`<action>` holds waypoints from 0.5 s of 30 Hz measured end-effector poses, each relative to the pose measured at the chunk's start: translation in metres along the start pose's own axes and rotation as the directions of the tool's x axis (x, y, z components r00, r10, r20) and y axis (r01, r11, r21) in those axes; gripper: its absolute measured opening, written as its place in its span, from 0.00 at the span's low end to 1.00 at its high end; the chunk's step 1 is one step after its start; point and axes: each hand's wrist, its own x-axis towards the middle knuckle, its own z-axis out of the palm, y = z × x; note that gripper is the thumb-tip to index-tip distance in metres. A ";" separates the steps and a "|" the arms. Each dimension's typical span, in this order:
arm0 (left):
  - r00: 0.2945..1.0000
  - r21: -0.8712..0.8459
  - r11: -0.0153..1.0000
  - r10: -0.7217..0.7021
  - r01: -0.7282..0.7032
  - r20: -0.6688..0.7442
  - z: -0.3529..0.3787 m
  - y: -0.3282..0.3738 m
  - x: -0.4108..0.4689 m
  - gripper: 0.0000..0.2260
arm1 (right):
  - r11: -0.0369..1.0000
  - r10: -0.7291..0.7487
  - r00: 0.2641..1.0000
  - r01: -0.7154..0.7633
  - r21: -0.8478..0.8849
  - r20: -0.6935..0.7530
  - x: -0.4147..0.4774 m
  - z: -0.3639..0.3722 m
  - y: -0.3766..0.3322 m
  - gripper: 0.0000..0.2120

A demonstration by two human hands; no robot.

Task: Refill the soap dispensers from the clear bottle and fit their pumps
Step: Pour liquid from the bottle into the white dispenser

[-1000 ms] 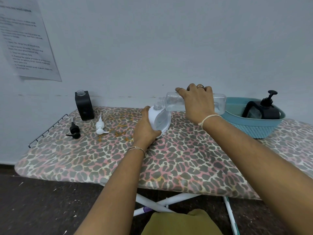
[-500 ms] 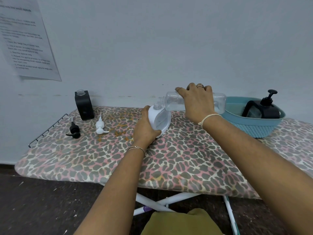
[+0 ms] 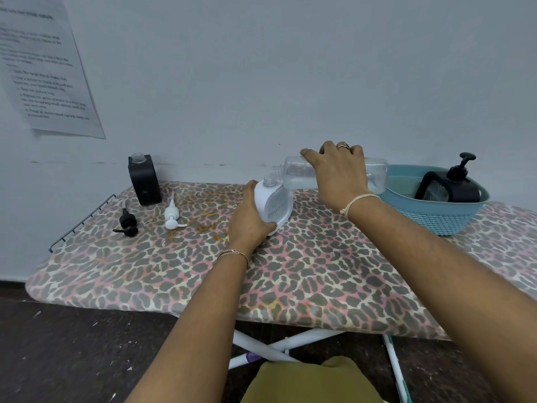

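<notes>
**Clear bottle held sideways at the white dispenser's mouth**

The clear bottle (image 3: 293, 174) is gripped from above by the right hand (image 3: 340, 175), with the fingers curled over its barrel and the forearm stretched forward. The white dispenser (image 3: 274, 203) is clasped round its lower side by the left hand (image 3: 250, 222), the thumb wrapped across the front.

The bottle's long axis is held nearly level, with its threaded neck pointed left and slightly down, just above the dispenser's open neck. Whether the two necks touch cannot be told.

The bottle is smooth, see-through plastic, and the dispenser is rounded, glossy and white. It is stood on a padded leopard-print cover (image 3: 290, 271).

Left of the grip, a white pump (image 3: 172, 218) and a black pump (image 3: 128, 222) are laid on the cover. Beyond them a boxy black dispenser (image 3: 144, 181) is stood upright. Right of the grip, a pump-fitted black dispenser (image 3: 453, 187) is held in a teal lattice basket (image 3: 436, 219).
</notes>
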 end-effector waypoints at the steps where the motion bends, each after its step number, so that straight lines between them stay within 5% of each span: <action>1: 1.000 0.000 1.000 -0.002 0.002 0.001 0.000 0.000 0.000 0.41 | 1.000 0.000 1.000 0.000 -0.001 0.000 0.000 0.000 0.000 0.32; 15: 1.000 -0.006 1.000 0.004 -0.004 -0.001 0.000 0.000 0.000 0.41 | 1.000 -0.007 1.000 0.008 -0.013 0.009 0.001 0.000 0.000 0.33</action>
